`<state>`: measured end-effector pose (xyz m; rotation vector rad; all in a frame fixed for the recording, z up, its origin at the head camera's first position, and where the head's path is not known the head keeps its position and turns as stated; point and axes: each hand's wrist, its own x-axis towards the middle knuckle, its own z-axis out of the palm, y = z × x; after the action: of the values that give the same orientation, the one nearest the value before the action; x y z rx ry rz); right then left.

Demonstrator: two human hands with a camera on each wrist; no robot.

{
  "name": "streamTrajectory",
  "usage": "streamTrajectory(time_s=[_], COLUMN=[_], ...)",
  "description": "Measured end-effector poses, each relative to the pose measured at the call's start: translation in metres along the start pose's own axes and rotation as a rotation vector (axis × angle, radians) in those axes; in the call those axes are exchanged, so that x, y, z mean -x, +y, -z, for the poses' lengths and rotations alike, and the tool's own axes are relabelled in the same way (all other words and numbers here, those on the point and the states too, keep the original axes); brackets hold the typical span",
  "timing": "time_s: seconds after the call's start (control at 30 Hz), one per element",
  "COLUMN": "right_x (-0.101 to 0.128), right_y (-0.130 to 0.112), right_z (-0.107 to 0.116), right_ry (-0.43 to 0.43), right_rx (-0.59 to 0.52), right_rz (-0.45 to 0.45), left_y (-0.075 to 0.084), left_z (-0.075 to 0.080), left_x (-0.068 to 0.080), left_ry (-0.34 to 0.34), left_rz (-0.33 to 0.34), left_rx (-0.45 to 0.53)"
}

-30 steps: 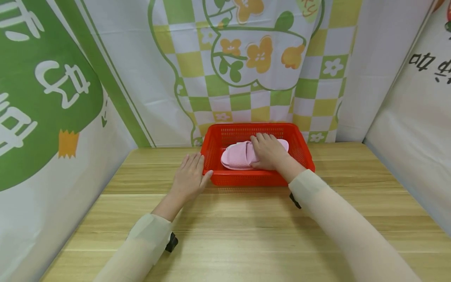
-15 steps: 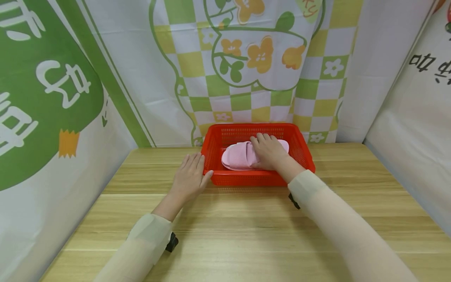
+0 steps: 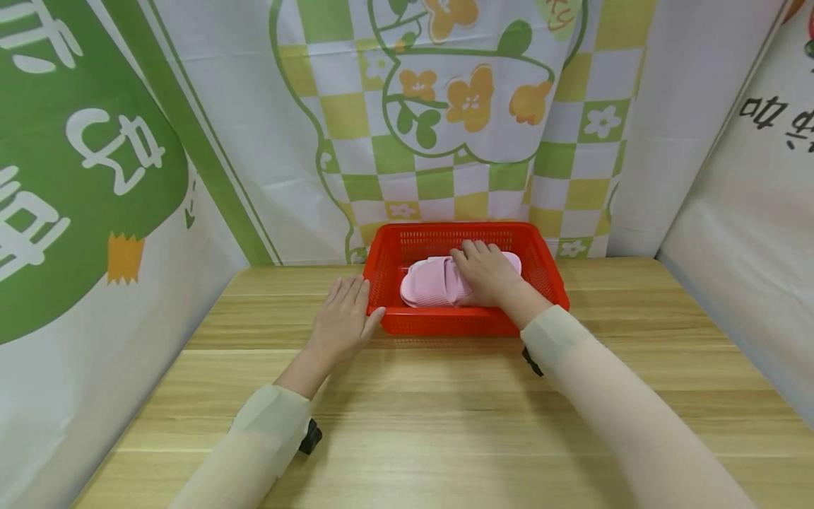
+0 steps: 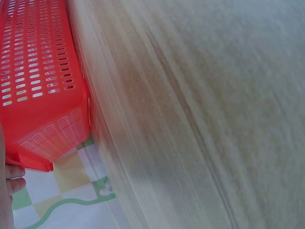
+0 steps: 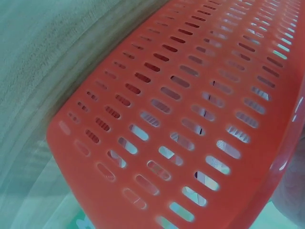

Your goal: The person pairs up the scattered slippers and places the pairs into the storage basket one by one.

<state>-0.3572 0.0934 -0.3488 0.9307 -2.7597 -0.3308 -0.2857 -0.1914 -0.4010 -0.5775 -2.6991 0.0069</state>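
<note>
A red slotted plastic basket (image 3: 458,322) stands on the wooden table, and pink slippers (image 3: 427,283) lie inside it, one partly over another. My right hand (image 3: 486,276) reaches over the front rim and grips the upper slipper, thumb on the near side and fingers across the far side. My left hand (image 3: 341,318) rests with straight fingers against the basket's left end, thumb at the front corner. In the left wrist view only fingertips (image 4: 15,179) show by the rim. The right wrist view is filled by the basket's slotted wall (image 5: 181,95), which hides most of the slippers.
The wooden table (image 3: 413,417) extends toward the person in front of the basket. Behind it hangs a checked, flower-printed cloth (image 3: 439,184), close to the basket's back. Printed cloth walls flank the table left (image 3: 210,304) and right (image 3: 750,233).
Both hands stay in place. The upper slipper's toe shifts very slightly to the right under my right hand; the basket does not move.
</note>
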Motion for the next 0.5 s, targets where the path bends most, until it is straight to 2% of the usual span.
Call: streamTrajectory(time_s=[0.33, 0.5], right_x=[-0.0009, -0.0005], right_y=[0.0013, 0.0023], right_z=[-0.0013, -0.0022], right_ry=[-0.025, -0.011], right_rx=[0.01, 0.007], right_rz=[0.012, 0.038], left_y=[0.0001, 0.0001], left_z=[0.0001, 0.0], left_x=[-0.0004, -0.0007], left_ry=[0.008, -0.009], left_rz=[-0.007, -0.001], left_rx=[-0.007, -0.008])
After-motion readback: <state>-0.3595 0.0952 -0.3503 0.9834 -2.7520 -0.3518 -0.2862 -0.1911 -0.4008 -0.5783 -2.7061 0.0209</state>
